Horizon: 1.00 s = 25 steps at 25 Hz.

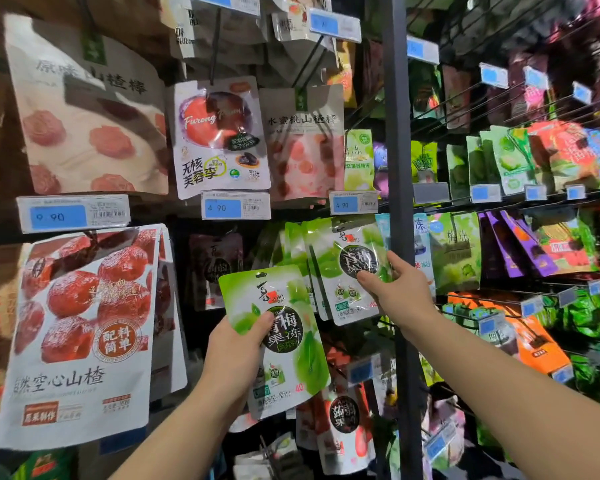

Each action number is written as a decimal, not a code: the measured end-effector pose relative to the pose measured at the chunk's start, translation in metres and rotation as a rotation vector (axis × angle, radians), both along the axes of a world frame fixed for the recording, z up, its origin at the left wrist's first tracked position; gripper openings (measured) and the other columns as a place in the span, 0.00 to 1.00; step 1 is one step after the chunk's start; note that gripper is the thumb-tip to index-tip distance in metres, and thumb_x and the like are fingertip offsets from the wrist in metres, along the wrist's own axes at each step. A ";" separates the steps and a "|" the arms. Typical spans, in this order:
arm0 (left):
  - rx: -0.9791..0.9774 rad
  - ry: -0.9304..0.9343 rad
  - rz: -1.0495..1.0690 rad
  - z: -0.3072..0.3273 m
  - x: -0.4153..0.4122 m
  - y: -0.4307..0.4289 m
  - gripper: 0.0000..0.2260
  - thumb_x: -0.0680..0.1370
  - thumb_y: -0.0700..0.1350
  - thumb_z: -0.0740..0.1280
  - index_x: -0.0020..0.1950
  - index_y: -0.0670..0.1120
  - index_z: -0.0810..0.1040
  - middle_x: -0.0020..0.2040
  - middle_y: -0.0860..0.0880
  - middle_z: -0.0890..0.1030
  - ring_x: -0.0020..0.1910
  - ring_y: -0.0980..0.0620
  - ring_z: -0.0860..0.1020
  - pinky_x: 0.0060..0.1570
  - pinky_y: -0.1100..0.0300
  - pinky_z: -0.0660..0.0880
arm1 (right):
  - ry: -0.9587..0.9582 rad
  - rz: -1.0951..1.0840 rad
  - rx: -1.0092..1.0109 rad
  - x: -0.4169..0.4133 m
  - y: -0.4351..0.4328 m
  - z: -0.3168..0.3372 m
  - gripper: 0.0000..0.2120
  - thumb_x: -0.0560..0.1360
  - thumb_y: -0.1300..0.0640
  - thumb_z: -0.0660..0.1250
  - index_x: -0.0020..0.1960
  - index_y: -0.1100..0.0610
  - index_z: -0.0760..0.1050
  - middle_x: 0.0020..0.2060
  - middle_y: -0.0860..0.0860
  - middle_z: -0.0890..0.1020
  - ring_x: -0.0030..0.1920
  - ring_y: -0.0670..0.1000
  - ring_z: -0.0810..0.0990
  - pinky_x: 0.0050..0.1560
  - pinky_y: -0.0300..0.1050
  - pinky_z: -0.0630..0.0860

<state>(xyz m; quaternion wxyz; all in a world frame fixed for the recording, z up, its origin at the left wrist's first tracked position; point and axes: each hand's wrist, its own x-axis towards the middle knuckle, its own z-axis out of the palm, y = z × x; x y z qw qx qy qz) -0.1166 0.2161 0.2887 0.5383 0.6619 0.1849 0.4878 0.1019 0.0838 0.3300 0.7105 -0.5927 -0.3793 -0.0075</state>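
Your left hand (234,355) comes up from 7 o'clock with the arm nearly straight. It grips the green pouch (288,344) at its left edge, thumb on the front and fingers behind, and the pouch is tilted a little, free of the rack, at 6 o'clock of the view's middle. Your right hand (400,289) reaches in from 4 o'clock and pinches the hung pouch (340,271), thumb on its black round label and fingers at its right edge. This pouch is at 1 o'clock of the first one and near it. The dark post (397,133) stands just behind your right hand. More green pouches hang behind the hung one; I see two edges. At 12 o'clock three price tags (235,206) sit in a row, and at 9 o'clock hangs one big red bag (80,334).
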 end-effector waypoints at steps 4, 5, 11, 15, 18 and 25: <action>-0.008 -0.001 -0.004 0.004 0.001 0.001 0.05 0.82 0.43 0.70 0.56 0.50 0.83 0.49 0.54 0.88 0.44 0.59 0.86 0.41 0.65 0.79 | 0.018 -0.008 -0.025 0.006 0.011 -0.001 0.42 0.72 0.50 0.78 0.80 0.54 0.62 0.64 0.48 0.80 0.60 0.54 0.82 0.62 0.62 0.79; -0.019 -0.001 -0.011 0.005 0.001 0.001 0.05 0.82 0.43 0.70 0.57 0.50 0.83 0.50 0.53 0.88 0.46 0.56 0.87 0.45 0.60 0.81 | 0.016 -0.018 -0.031 0.009 0.014 -0.001 0.42 0.73 0.50 0.78 0.80 0.55 0.62 0.65 0.49 0.80 0.61 0.54 0.81 0.63 0.62 0.79; -0.010 0.000 -0.040 0.009 0.002 0.006 0.07 0.82 0.42 0.69 0.58 0.49 0.84 0.50 0.54 0.88 0.50 0.53 0.87 0.48 0.57 0.80 | 0.004 -0.041 -0.094 0.022 0.040 0.004 0.39 0.72 0.46 0.75 0.79 0.54 0.66 0.69 0.51 0.78 0.63 0.54 0.80 0.65 0.56 0.77; -0.017 0.002 -0.058 0.009 0.005 0.014 0.07 0.82 0.43 0.70 0.59 0.50 0.84 0.53 0.52 0.88 0.53 0.49 0.86 0.59 0.45 0.80 | 0.040 -0.072 -0.120 0.025 0.048 0.003 0.38 0.78 0.50 0.72 0.81 0.55 0.59 0.74 0.52 0.73 0.67 0.55 0.77 0.67 0.55 0.76; -0.006 0.009 -0.065 0.008 0.007 0.016 0.07 0.82 0.44 0.70 0.59 0.51 0.84 0.53 0.53 0.88 0.53 0.50 0.86 0.61 0.43 0.80 | 0.049 -0.084 -0.142 0.032 0.050 -0.004 0.38 0.79 0.50 0.71 0.82 0.57 0.57 0.77 0.53 0.69 0.73 0.56 0.71 0.73 0.54 0.69; -0.046 -0.011 -0.110 0.008 0.012 0.010 0.08 0.82 0.43 0.69 0.60 0.48 0.83 0.54 0.51 0.88 0.53 0.47 0.86 0.61 0.41 0.80 | 0.019 -0.153 -0.223 0.024 0.070 -0.004 0.39 0.79 0.51 0.71 0.82 0.59 0.56 0.77 0.56 0.68 0.74 0.58 0.70 0.73 0.53 0.69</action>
